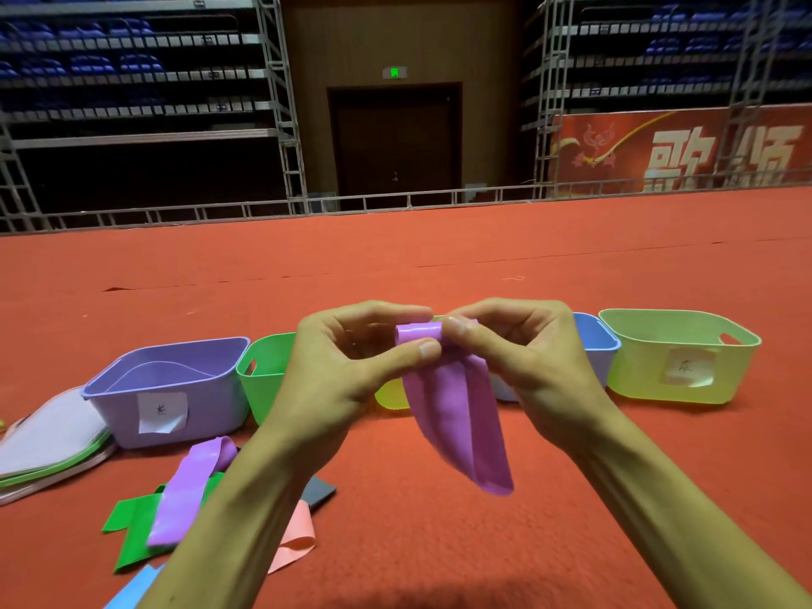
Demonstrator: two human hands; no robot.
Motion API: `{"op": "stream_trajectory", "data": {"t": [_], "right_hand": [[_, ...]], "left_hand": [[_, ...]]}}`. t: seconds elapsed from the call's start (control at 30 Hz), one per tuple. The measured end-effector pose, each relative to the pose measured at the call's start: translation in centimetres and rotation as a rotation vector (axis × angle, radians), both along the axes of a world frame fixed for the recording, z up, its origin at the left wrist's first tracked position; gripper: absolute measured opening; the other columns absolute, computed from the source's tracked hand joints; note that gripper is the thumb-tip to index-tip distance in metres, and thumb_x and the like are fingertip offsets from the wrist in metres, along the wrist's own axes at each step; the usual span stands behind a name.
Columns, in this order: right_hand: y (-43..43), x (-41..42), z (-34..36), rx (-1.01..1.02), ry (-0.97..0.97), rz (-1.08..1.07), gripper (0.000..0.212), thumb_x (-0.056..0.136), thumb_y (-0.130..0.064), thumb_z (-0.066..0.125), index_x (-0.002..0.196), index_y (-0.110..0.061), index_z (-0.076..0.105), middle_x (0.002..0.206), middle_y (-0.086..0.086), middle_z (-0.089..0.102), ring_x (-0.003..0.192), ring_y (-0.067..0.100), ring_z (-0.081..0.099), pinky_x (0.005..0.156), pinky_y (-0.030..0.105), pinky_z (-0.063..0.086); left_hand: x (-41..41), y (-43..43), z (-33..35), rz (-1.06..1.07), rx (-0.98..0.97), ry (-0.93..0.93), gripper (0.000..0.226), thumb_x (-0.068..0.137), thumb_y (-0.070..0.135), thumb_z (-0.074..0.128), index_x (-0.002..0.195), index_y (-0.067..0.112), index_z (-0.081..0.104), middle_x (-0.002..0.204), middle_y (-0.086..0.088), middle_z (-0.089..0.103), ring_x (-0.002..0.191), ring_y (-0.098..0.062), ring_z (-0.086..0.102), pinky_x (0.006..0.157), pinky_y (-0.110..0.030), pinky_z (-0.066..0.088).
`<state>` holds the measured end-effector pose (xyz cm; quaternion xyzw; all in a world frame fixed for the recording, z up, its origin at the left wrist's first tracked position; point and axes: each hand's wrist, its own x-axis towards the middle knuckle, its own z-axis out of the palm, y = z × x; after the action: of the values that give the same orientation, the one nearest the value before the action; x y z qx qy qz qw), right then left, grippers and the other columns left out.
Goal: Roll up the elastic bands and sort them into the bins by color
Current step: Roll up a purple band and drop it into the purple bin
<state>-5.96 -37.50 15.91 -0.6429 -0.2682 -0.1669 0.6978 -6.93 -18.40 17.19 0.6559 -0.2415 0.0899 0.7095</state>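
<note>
Step in hand: rolling. The left hand (347,367) and right hand (518,358) each pinch the rolled top end of the violet flat elastic band (457,415) at frame centre, above the red carpet floor (439,265); the unrolled tail hangs free.

Next move, as judged: wind the tail onto the roll under even tension, then deliver it to the lilac plastic bin (211,415) at left.

Bin row, left to right:
- lilac plastic bin
- green plastic bin (263,380)
- yellow plastic bin (391,397), largely hidden
- blue plastic bin (593,340)
- lime plastic bin (650,375)

No band shows in the lilac or lime interiors; the others cannot be judged
</note>
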Motion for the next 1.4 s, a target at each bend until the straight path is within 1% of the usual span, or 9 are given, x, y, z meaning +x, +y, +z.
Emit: {"op": "stream_trajectory", "data": {"t": [0.13, 0.27, 0.47, 0.63, 0.8, 0.97, 1.17, 1.3, 1.4], "right_hand": [[0.0, 0.0, 0.0, 0.009, -0.032, -0.013, 0.019, 0.087, -0.007, 0.074, 0.098, 0.008, 0.076, 0.094, 0.021, 0.078, 0.088, 0.026, 0.075, 0.079, 0.031, 0.060], [0.1, 0.0, -0.4, 0.032, -0.017, -0.001, 0.023, 0.085, -0.007, 0.078, 0.103, 0.006, 0.074, 0.096, 0.023, 0.078, 0.092, 0.037, 0.076, 0.083, 0.044, 0.060], [0.2, 0.3, -0.9, 0.034, 0.128, 0.097, 0.021, 0.087, -0.028, 0.075, 0.093, -0.008, 0.079, 0.091, 0.014, 0.077, 0.081, 0.022, 0.070, 0.069, 0.032, 0.056], [0.4, 0.2, -0.9, 0.041, 0.055, 0.054, 0.025, 0.087, -0.018, 0.071, 0.093, 0.005, 0.077, 0.083, 0.011, 0.077, 0.073, 0.014, 0.069, 0.064, 0.020, 0.052], [0.1, 0.2, -0.8, 0.027, -0.012, 0.048, 0.024, 0.086, -0.011, 0.073, 0.103, 0.006, 0.077, 0.100, 0.022, 0.077, 0.092, 0.028, 0.072, 0.085, 0.041, 0.057], [0.1, 0.2, -1.0, 0.074, 0.004, 0.094, 0.029, 0.080, -0.009, 0.081, 0.106, 0.000, 0.076, 0.101, 0.024, 0.077, 0.091, 0.032, 0.073, 0.084, 0.038, 0.060], [0.2, 0.1, -0.9, 0.027, 0.117, 0.103, 0.021, 0.084, -0.030, 0.080, 0.096, -0.012, 0.078, 0.099, 0.013, 0.077, 0.088, 0.026, 0.071, 0.071, 0.036, 0.055], [0.4, 0.1, -0.7, 0.030, 0.022, -0.003, 0.025, 0.086, -0.021, 0.077, 0.093, 0.003, 0.076, 0.088, 0.016, 0.078, 0.079, 0.020, 0.071, 0.071, 0.029, 0.055], [0.3, -0.2, -0.6, 0.049, -0.036, 0.003, 0.025, 0.084, -0.012, 0.074, 0.099, 0.008, 0.074, 0.091, 0.018, 0.078, 0.082, 0.021, 0.074, 0.075, 0.028, 0.057]], "left_hand": [[-0.2, -0.1, 0.3, -0.081, 0.000, 0.103, 0.023, 0.081, 0.025, 0.085, 0.096, 0.009, 0.079, 0.101, -0.013, 0.078, 0.093, -0.020, 0.073, 0.072, -0.031, 0.059], [-0.2, -0.1, 0.4, -0.033, 0.016, 0.094, 0.027, 0.078, 0.021, 0.076, 0.097, 0.002, 0.079, 0.097, -0.018, 0.078, 0.088, -0.021, 0.073, 0.068, -0.030, 0.058], [0.0, 0.3, 0.2, 0.011, 0.048, 0.028, 0.030, 0.075, 0.015, 0.078, 0.102, 0.001, 0.078, 0.097, -0.018, 0.078, 0.089, -0.025, 0.073, 0.074, -0.031, 0.059], [0.0, 0.2, -0.3, 0.008, 0.007, 0.057, 0.031, 0.073, 0.014, 0.087, 0.101, 0.003, 0.078, 0.100, -0.017, 0.078, 0.094, -0.026, 0.074, 0.075, -0.032, 0.059], [-0.2, 0.0, -0.1, -0.043, -0.045, 0.112, 0.020, 0.075, 0.026, 0.086, 0.086, 0.010, 0.080, 0.088, -0.009, 0.077, 0.080, -0.018, 0.071, 0.065, -0.028, 0.057], [-0.2, 0.1, -0.1, 0.006, -0.011, 0.056, 0.032, 0.075, 0.020, 0.077, 0.101, 0.001, 0.079, 0.097, -0.018, 0.078, 0.088, -0.022, 0.074, 0.075, -0.029, 0.059], [-0.1, 0.4, -0.1, 0.044, 0.002, -0.031, 0.033, 0.070, 0.008, 0.082, 0.102, 0.000, 0.078, 0.095, -0.015, 0.079, 0.085, -0.020, 0.074, 0.076, -0.026, 0.059], [-0.3, 0.2, -0.5, 0.057, 0.019, -0.037, 0.032, 0.071, 0.005, 0.081, 0.103, 0.004, 0.078, 0.096, -0.015, 0.079, 0.090, -0.024, 0.075, 0.076, -0.028, 0.061], [-0.4, 0.1, -0.5, 0.000, -0.037, 0.073, 0.038, 0.068, 0.017, 0.087, 0.104, 0.010, 0.079, 0.101, -0.015, 0.079, 0.092, -0.025, 0.075, 0.072, -0.032, 0.061]]}}
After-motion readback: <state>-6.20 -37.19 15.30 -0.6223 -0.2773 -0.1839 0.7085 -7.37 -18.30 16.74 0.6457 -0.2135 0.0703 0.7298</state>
